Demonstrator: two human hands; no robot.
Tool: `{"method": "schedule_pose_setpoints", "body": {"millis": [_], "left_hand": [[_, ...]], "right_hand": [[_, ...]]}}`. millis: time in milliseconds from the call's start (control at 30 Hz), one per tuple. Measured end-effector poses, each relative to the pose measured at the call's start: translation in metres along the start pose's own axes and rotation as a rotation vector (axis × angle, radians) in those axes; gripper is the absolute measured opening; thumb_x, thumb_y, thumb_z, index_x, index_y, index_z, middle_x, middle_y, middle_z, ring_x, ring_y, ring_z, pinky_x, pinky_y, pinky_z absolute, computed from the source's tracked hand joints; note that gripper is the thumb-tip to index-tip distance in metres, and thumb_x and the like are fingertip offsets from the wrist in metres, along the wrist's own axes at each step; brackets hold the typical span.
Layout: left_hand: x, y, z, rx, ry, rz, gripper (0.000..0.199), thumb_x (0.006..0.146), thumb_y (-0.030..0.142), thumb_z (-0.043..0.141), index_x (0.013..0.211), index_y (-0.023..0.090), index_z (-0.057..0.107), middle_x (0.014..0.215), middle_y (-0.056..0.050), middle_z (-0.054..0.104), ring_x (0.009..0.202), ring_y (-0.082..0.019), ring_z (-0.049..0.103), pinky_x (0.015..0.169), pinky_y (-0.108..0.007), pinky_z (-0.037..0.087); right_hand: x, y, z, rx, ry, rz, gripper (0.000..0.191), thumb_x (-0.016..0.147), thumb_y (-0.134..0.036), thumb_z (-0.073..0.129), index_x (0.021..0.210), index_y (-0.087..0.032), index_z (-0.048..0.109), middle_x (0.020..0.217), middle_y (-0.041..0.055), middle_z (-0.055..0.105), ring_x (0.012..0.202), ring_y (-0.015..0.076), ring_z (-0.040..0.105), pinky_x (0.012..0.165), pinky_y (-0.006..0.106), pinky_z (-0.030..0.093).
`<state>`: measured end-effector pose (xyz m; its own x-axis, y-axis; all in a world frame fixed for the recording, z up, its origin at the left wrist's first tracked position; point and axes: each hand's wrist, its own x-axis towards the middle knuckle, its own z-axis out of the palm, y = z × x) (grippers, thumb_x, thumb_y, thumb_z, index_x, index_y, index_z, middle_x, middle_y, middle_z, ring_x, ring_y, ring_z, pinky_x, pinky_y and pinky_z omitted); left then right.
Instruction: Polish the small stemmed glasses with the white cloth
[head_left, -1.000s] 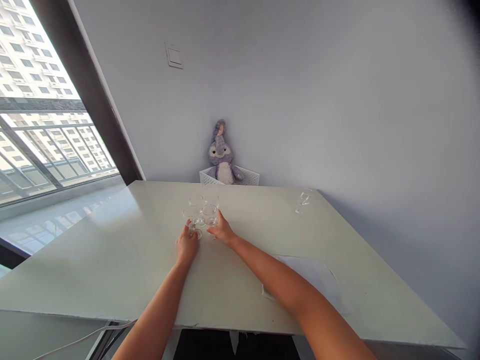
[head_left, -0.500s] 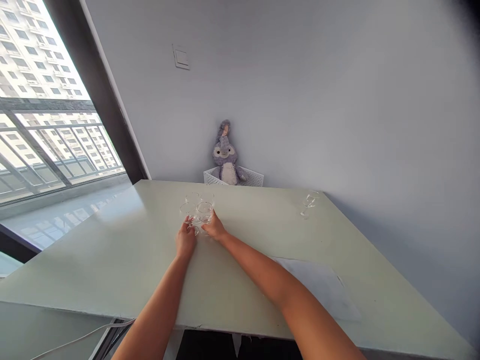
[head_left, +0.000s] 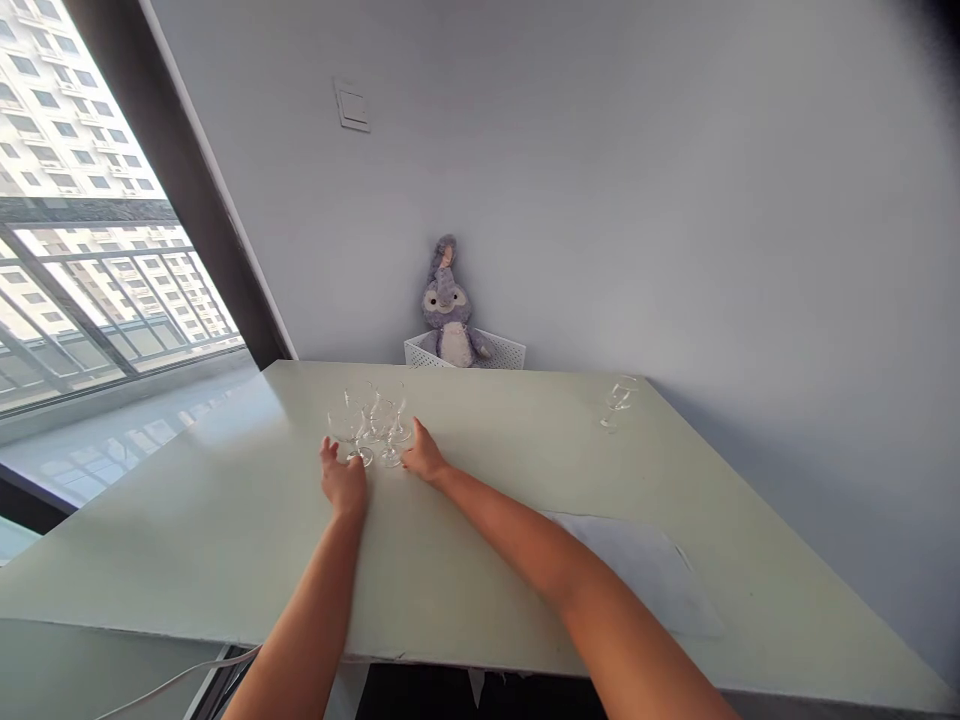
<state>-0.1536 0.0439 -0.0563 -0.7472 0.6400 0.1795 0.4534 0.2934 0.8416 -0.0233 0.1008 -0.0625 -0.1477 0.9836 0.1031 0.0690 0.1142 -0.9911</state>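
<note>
Several clear stemmed glasses (head_left: 381,415) stand close together on the pale green table (head_left: 480,590), left of its middle. My left hand (head_left: 343,482) is at the front left of the cluster, its fingers spread beside the foot of the front-left glass (head_left: 347,425). At the right side of the cluster is my right hand (head_left: 424,455), with thumb and index finger apart near the base of the front-right glass. Its other fingers are hard to make out. Neither hand is wrapped round a glass.
Another stemmed glass (head_left: 618,398) stands near the back right corner. A whitish sheet (head_left: 645,565) lies beside my right forearm. Behind the table, a purple plush toy (head_left: 454,320) sits in a white basket (head_left: 504,350). A cable (head_left: 176,680) runs at the lower left.
My left hand has moved left and its fingers have spread. The front-left glass now stands further left, and the glasses look more spread out. My right hand has stayed nearly in place.
</note>
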Motion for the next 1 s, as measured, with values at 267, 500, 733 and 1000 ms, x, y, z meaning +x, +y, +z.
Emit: {"method": "schedule_pose_setpoints", "body": {"millis": [267,500,733,1000], "left_hand": [[-0.018,0.013,-0.015,-0.142,0.368,0.191,0.066,0.072,0.018,0.047,0.131,0.020,0.019,0.123,-0.010,0.040,0.115,-0.020,0.040,0.090,-0.033,0.038],[-0.025,0.024,-0.005,-0.169,0.298,0.250,0.064,0.073,0.016,0.046,0.131,0.020,0.018,0.123,-0.010,0.038,0.115,-0.021,0.039,0.092,-0.034,0.037],[-0.023,0.020,-0.004,-0.150,0.314,0.228,0.063,0.073,0.017,0.046,0.130,0.019,0.020,0.120,-0.010,0.040,0.112,-0.020,0.042,0.089,-0.032,0.039],[-0.023,0.020,-0.004,-0.215,0.295,0.209,0.062,0.073,0.020,0.046,0.130,0.021,0.020,0.119,-0.010,0.039,0.112,-0.019,0.042,0.089,-0.031,0.038]], "right_hand": [[-0.010,0.018,-0.197,0.008,0.722,0.197,0.037,0.060,-0.010,0.046,0.096,-0.018,0.045,0.075,-0.0011,0.050,0.046,0.0065,0.045,0.043,0.018,0.038],[-0.014,0.019,-0.331,0.071,1.046,0.263,0.047,0.060,-0.009,0.053,0.104,-0.019,0.039,0.076,-0.0034,0.047,0.042,0.0045,0.041,0.039,0.019,0.037],[0.000,0.022,-0.317,0.118,0.908,0.221,0.018,0.063,-0.019,0.055,0.080,-0.018,0.049,0.064,-0.0044,0.048,0.041,0.0050,0.042,0.037,0.017,0.035],[-0.023,0.016,-0.165,0.139,0.461,0.197,0.019,0.065,-0.026,0.056,0.081,-0.016,0.055,0.071,-0.0007,0.058,0.045,0.0065,0.049,0.036,0.017,0.036]]}}
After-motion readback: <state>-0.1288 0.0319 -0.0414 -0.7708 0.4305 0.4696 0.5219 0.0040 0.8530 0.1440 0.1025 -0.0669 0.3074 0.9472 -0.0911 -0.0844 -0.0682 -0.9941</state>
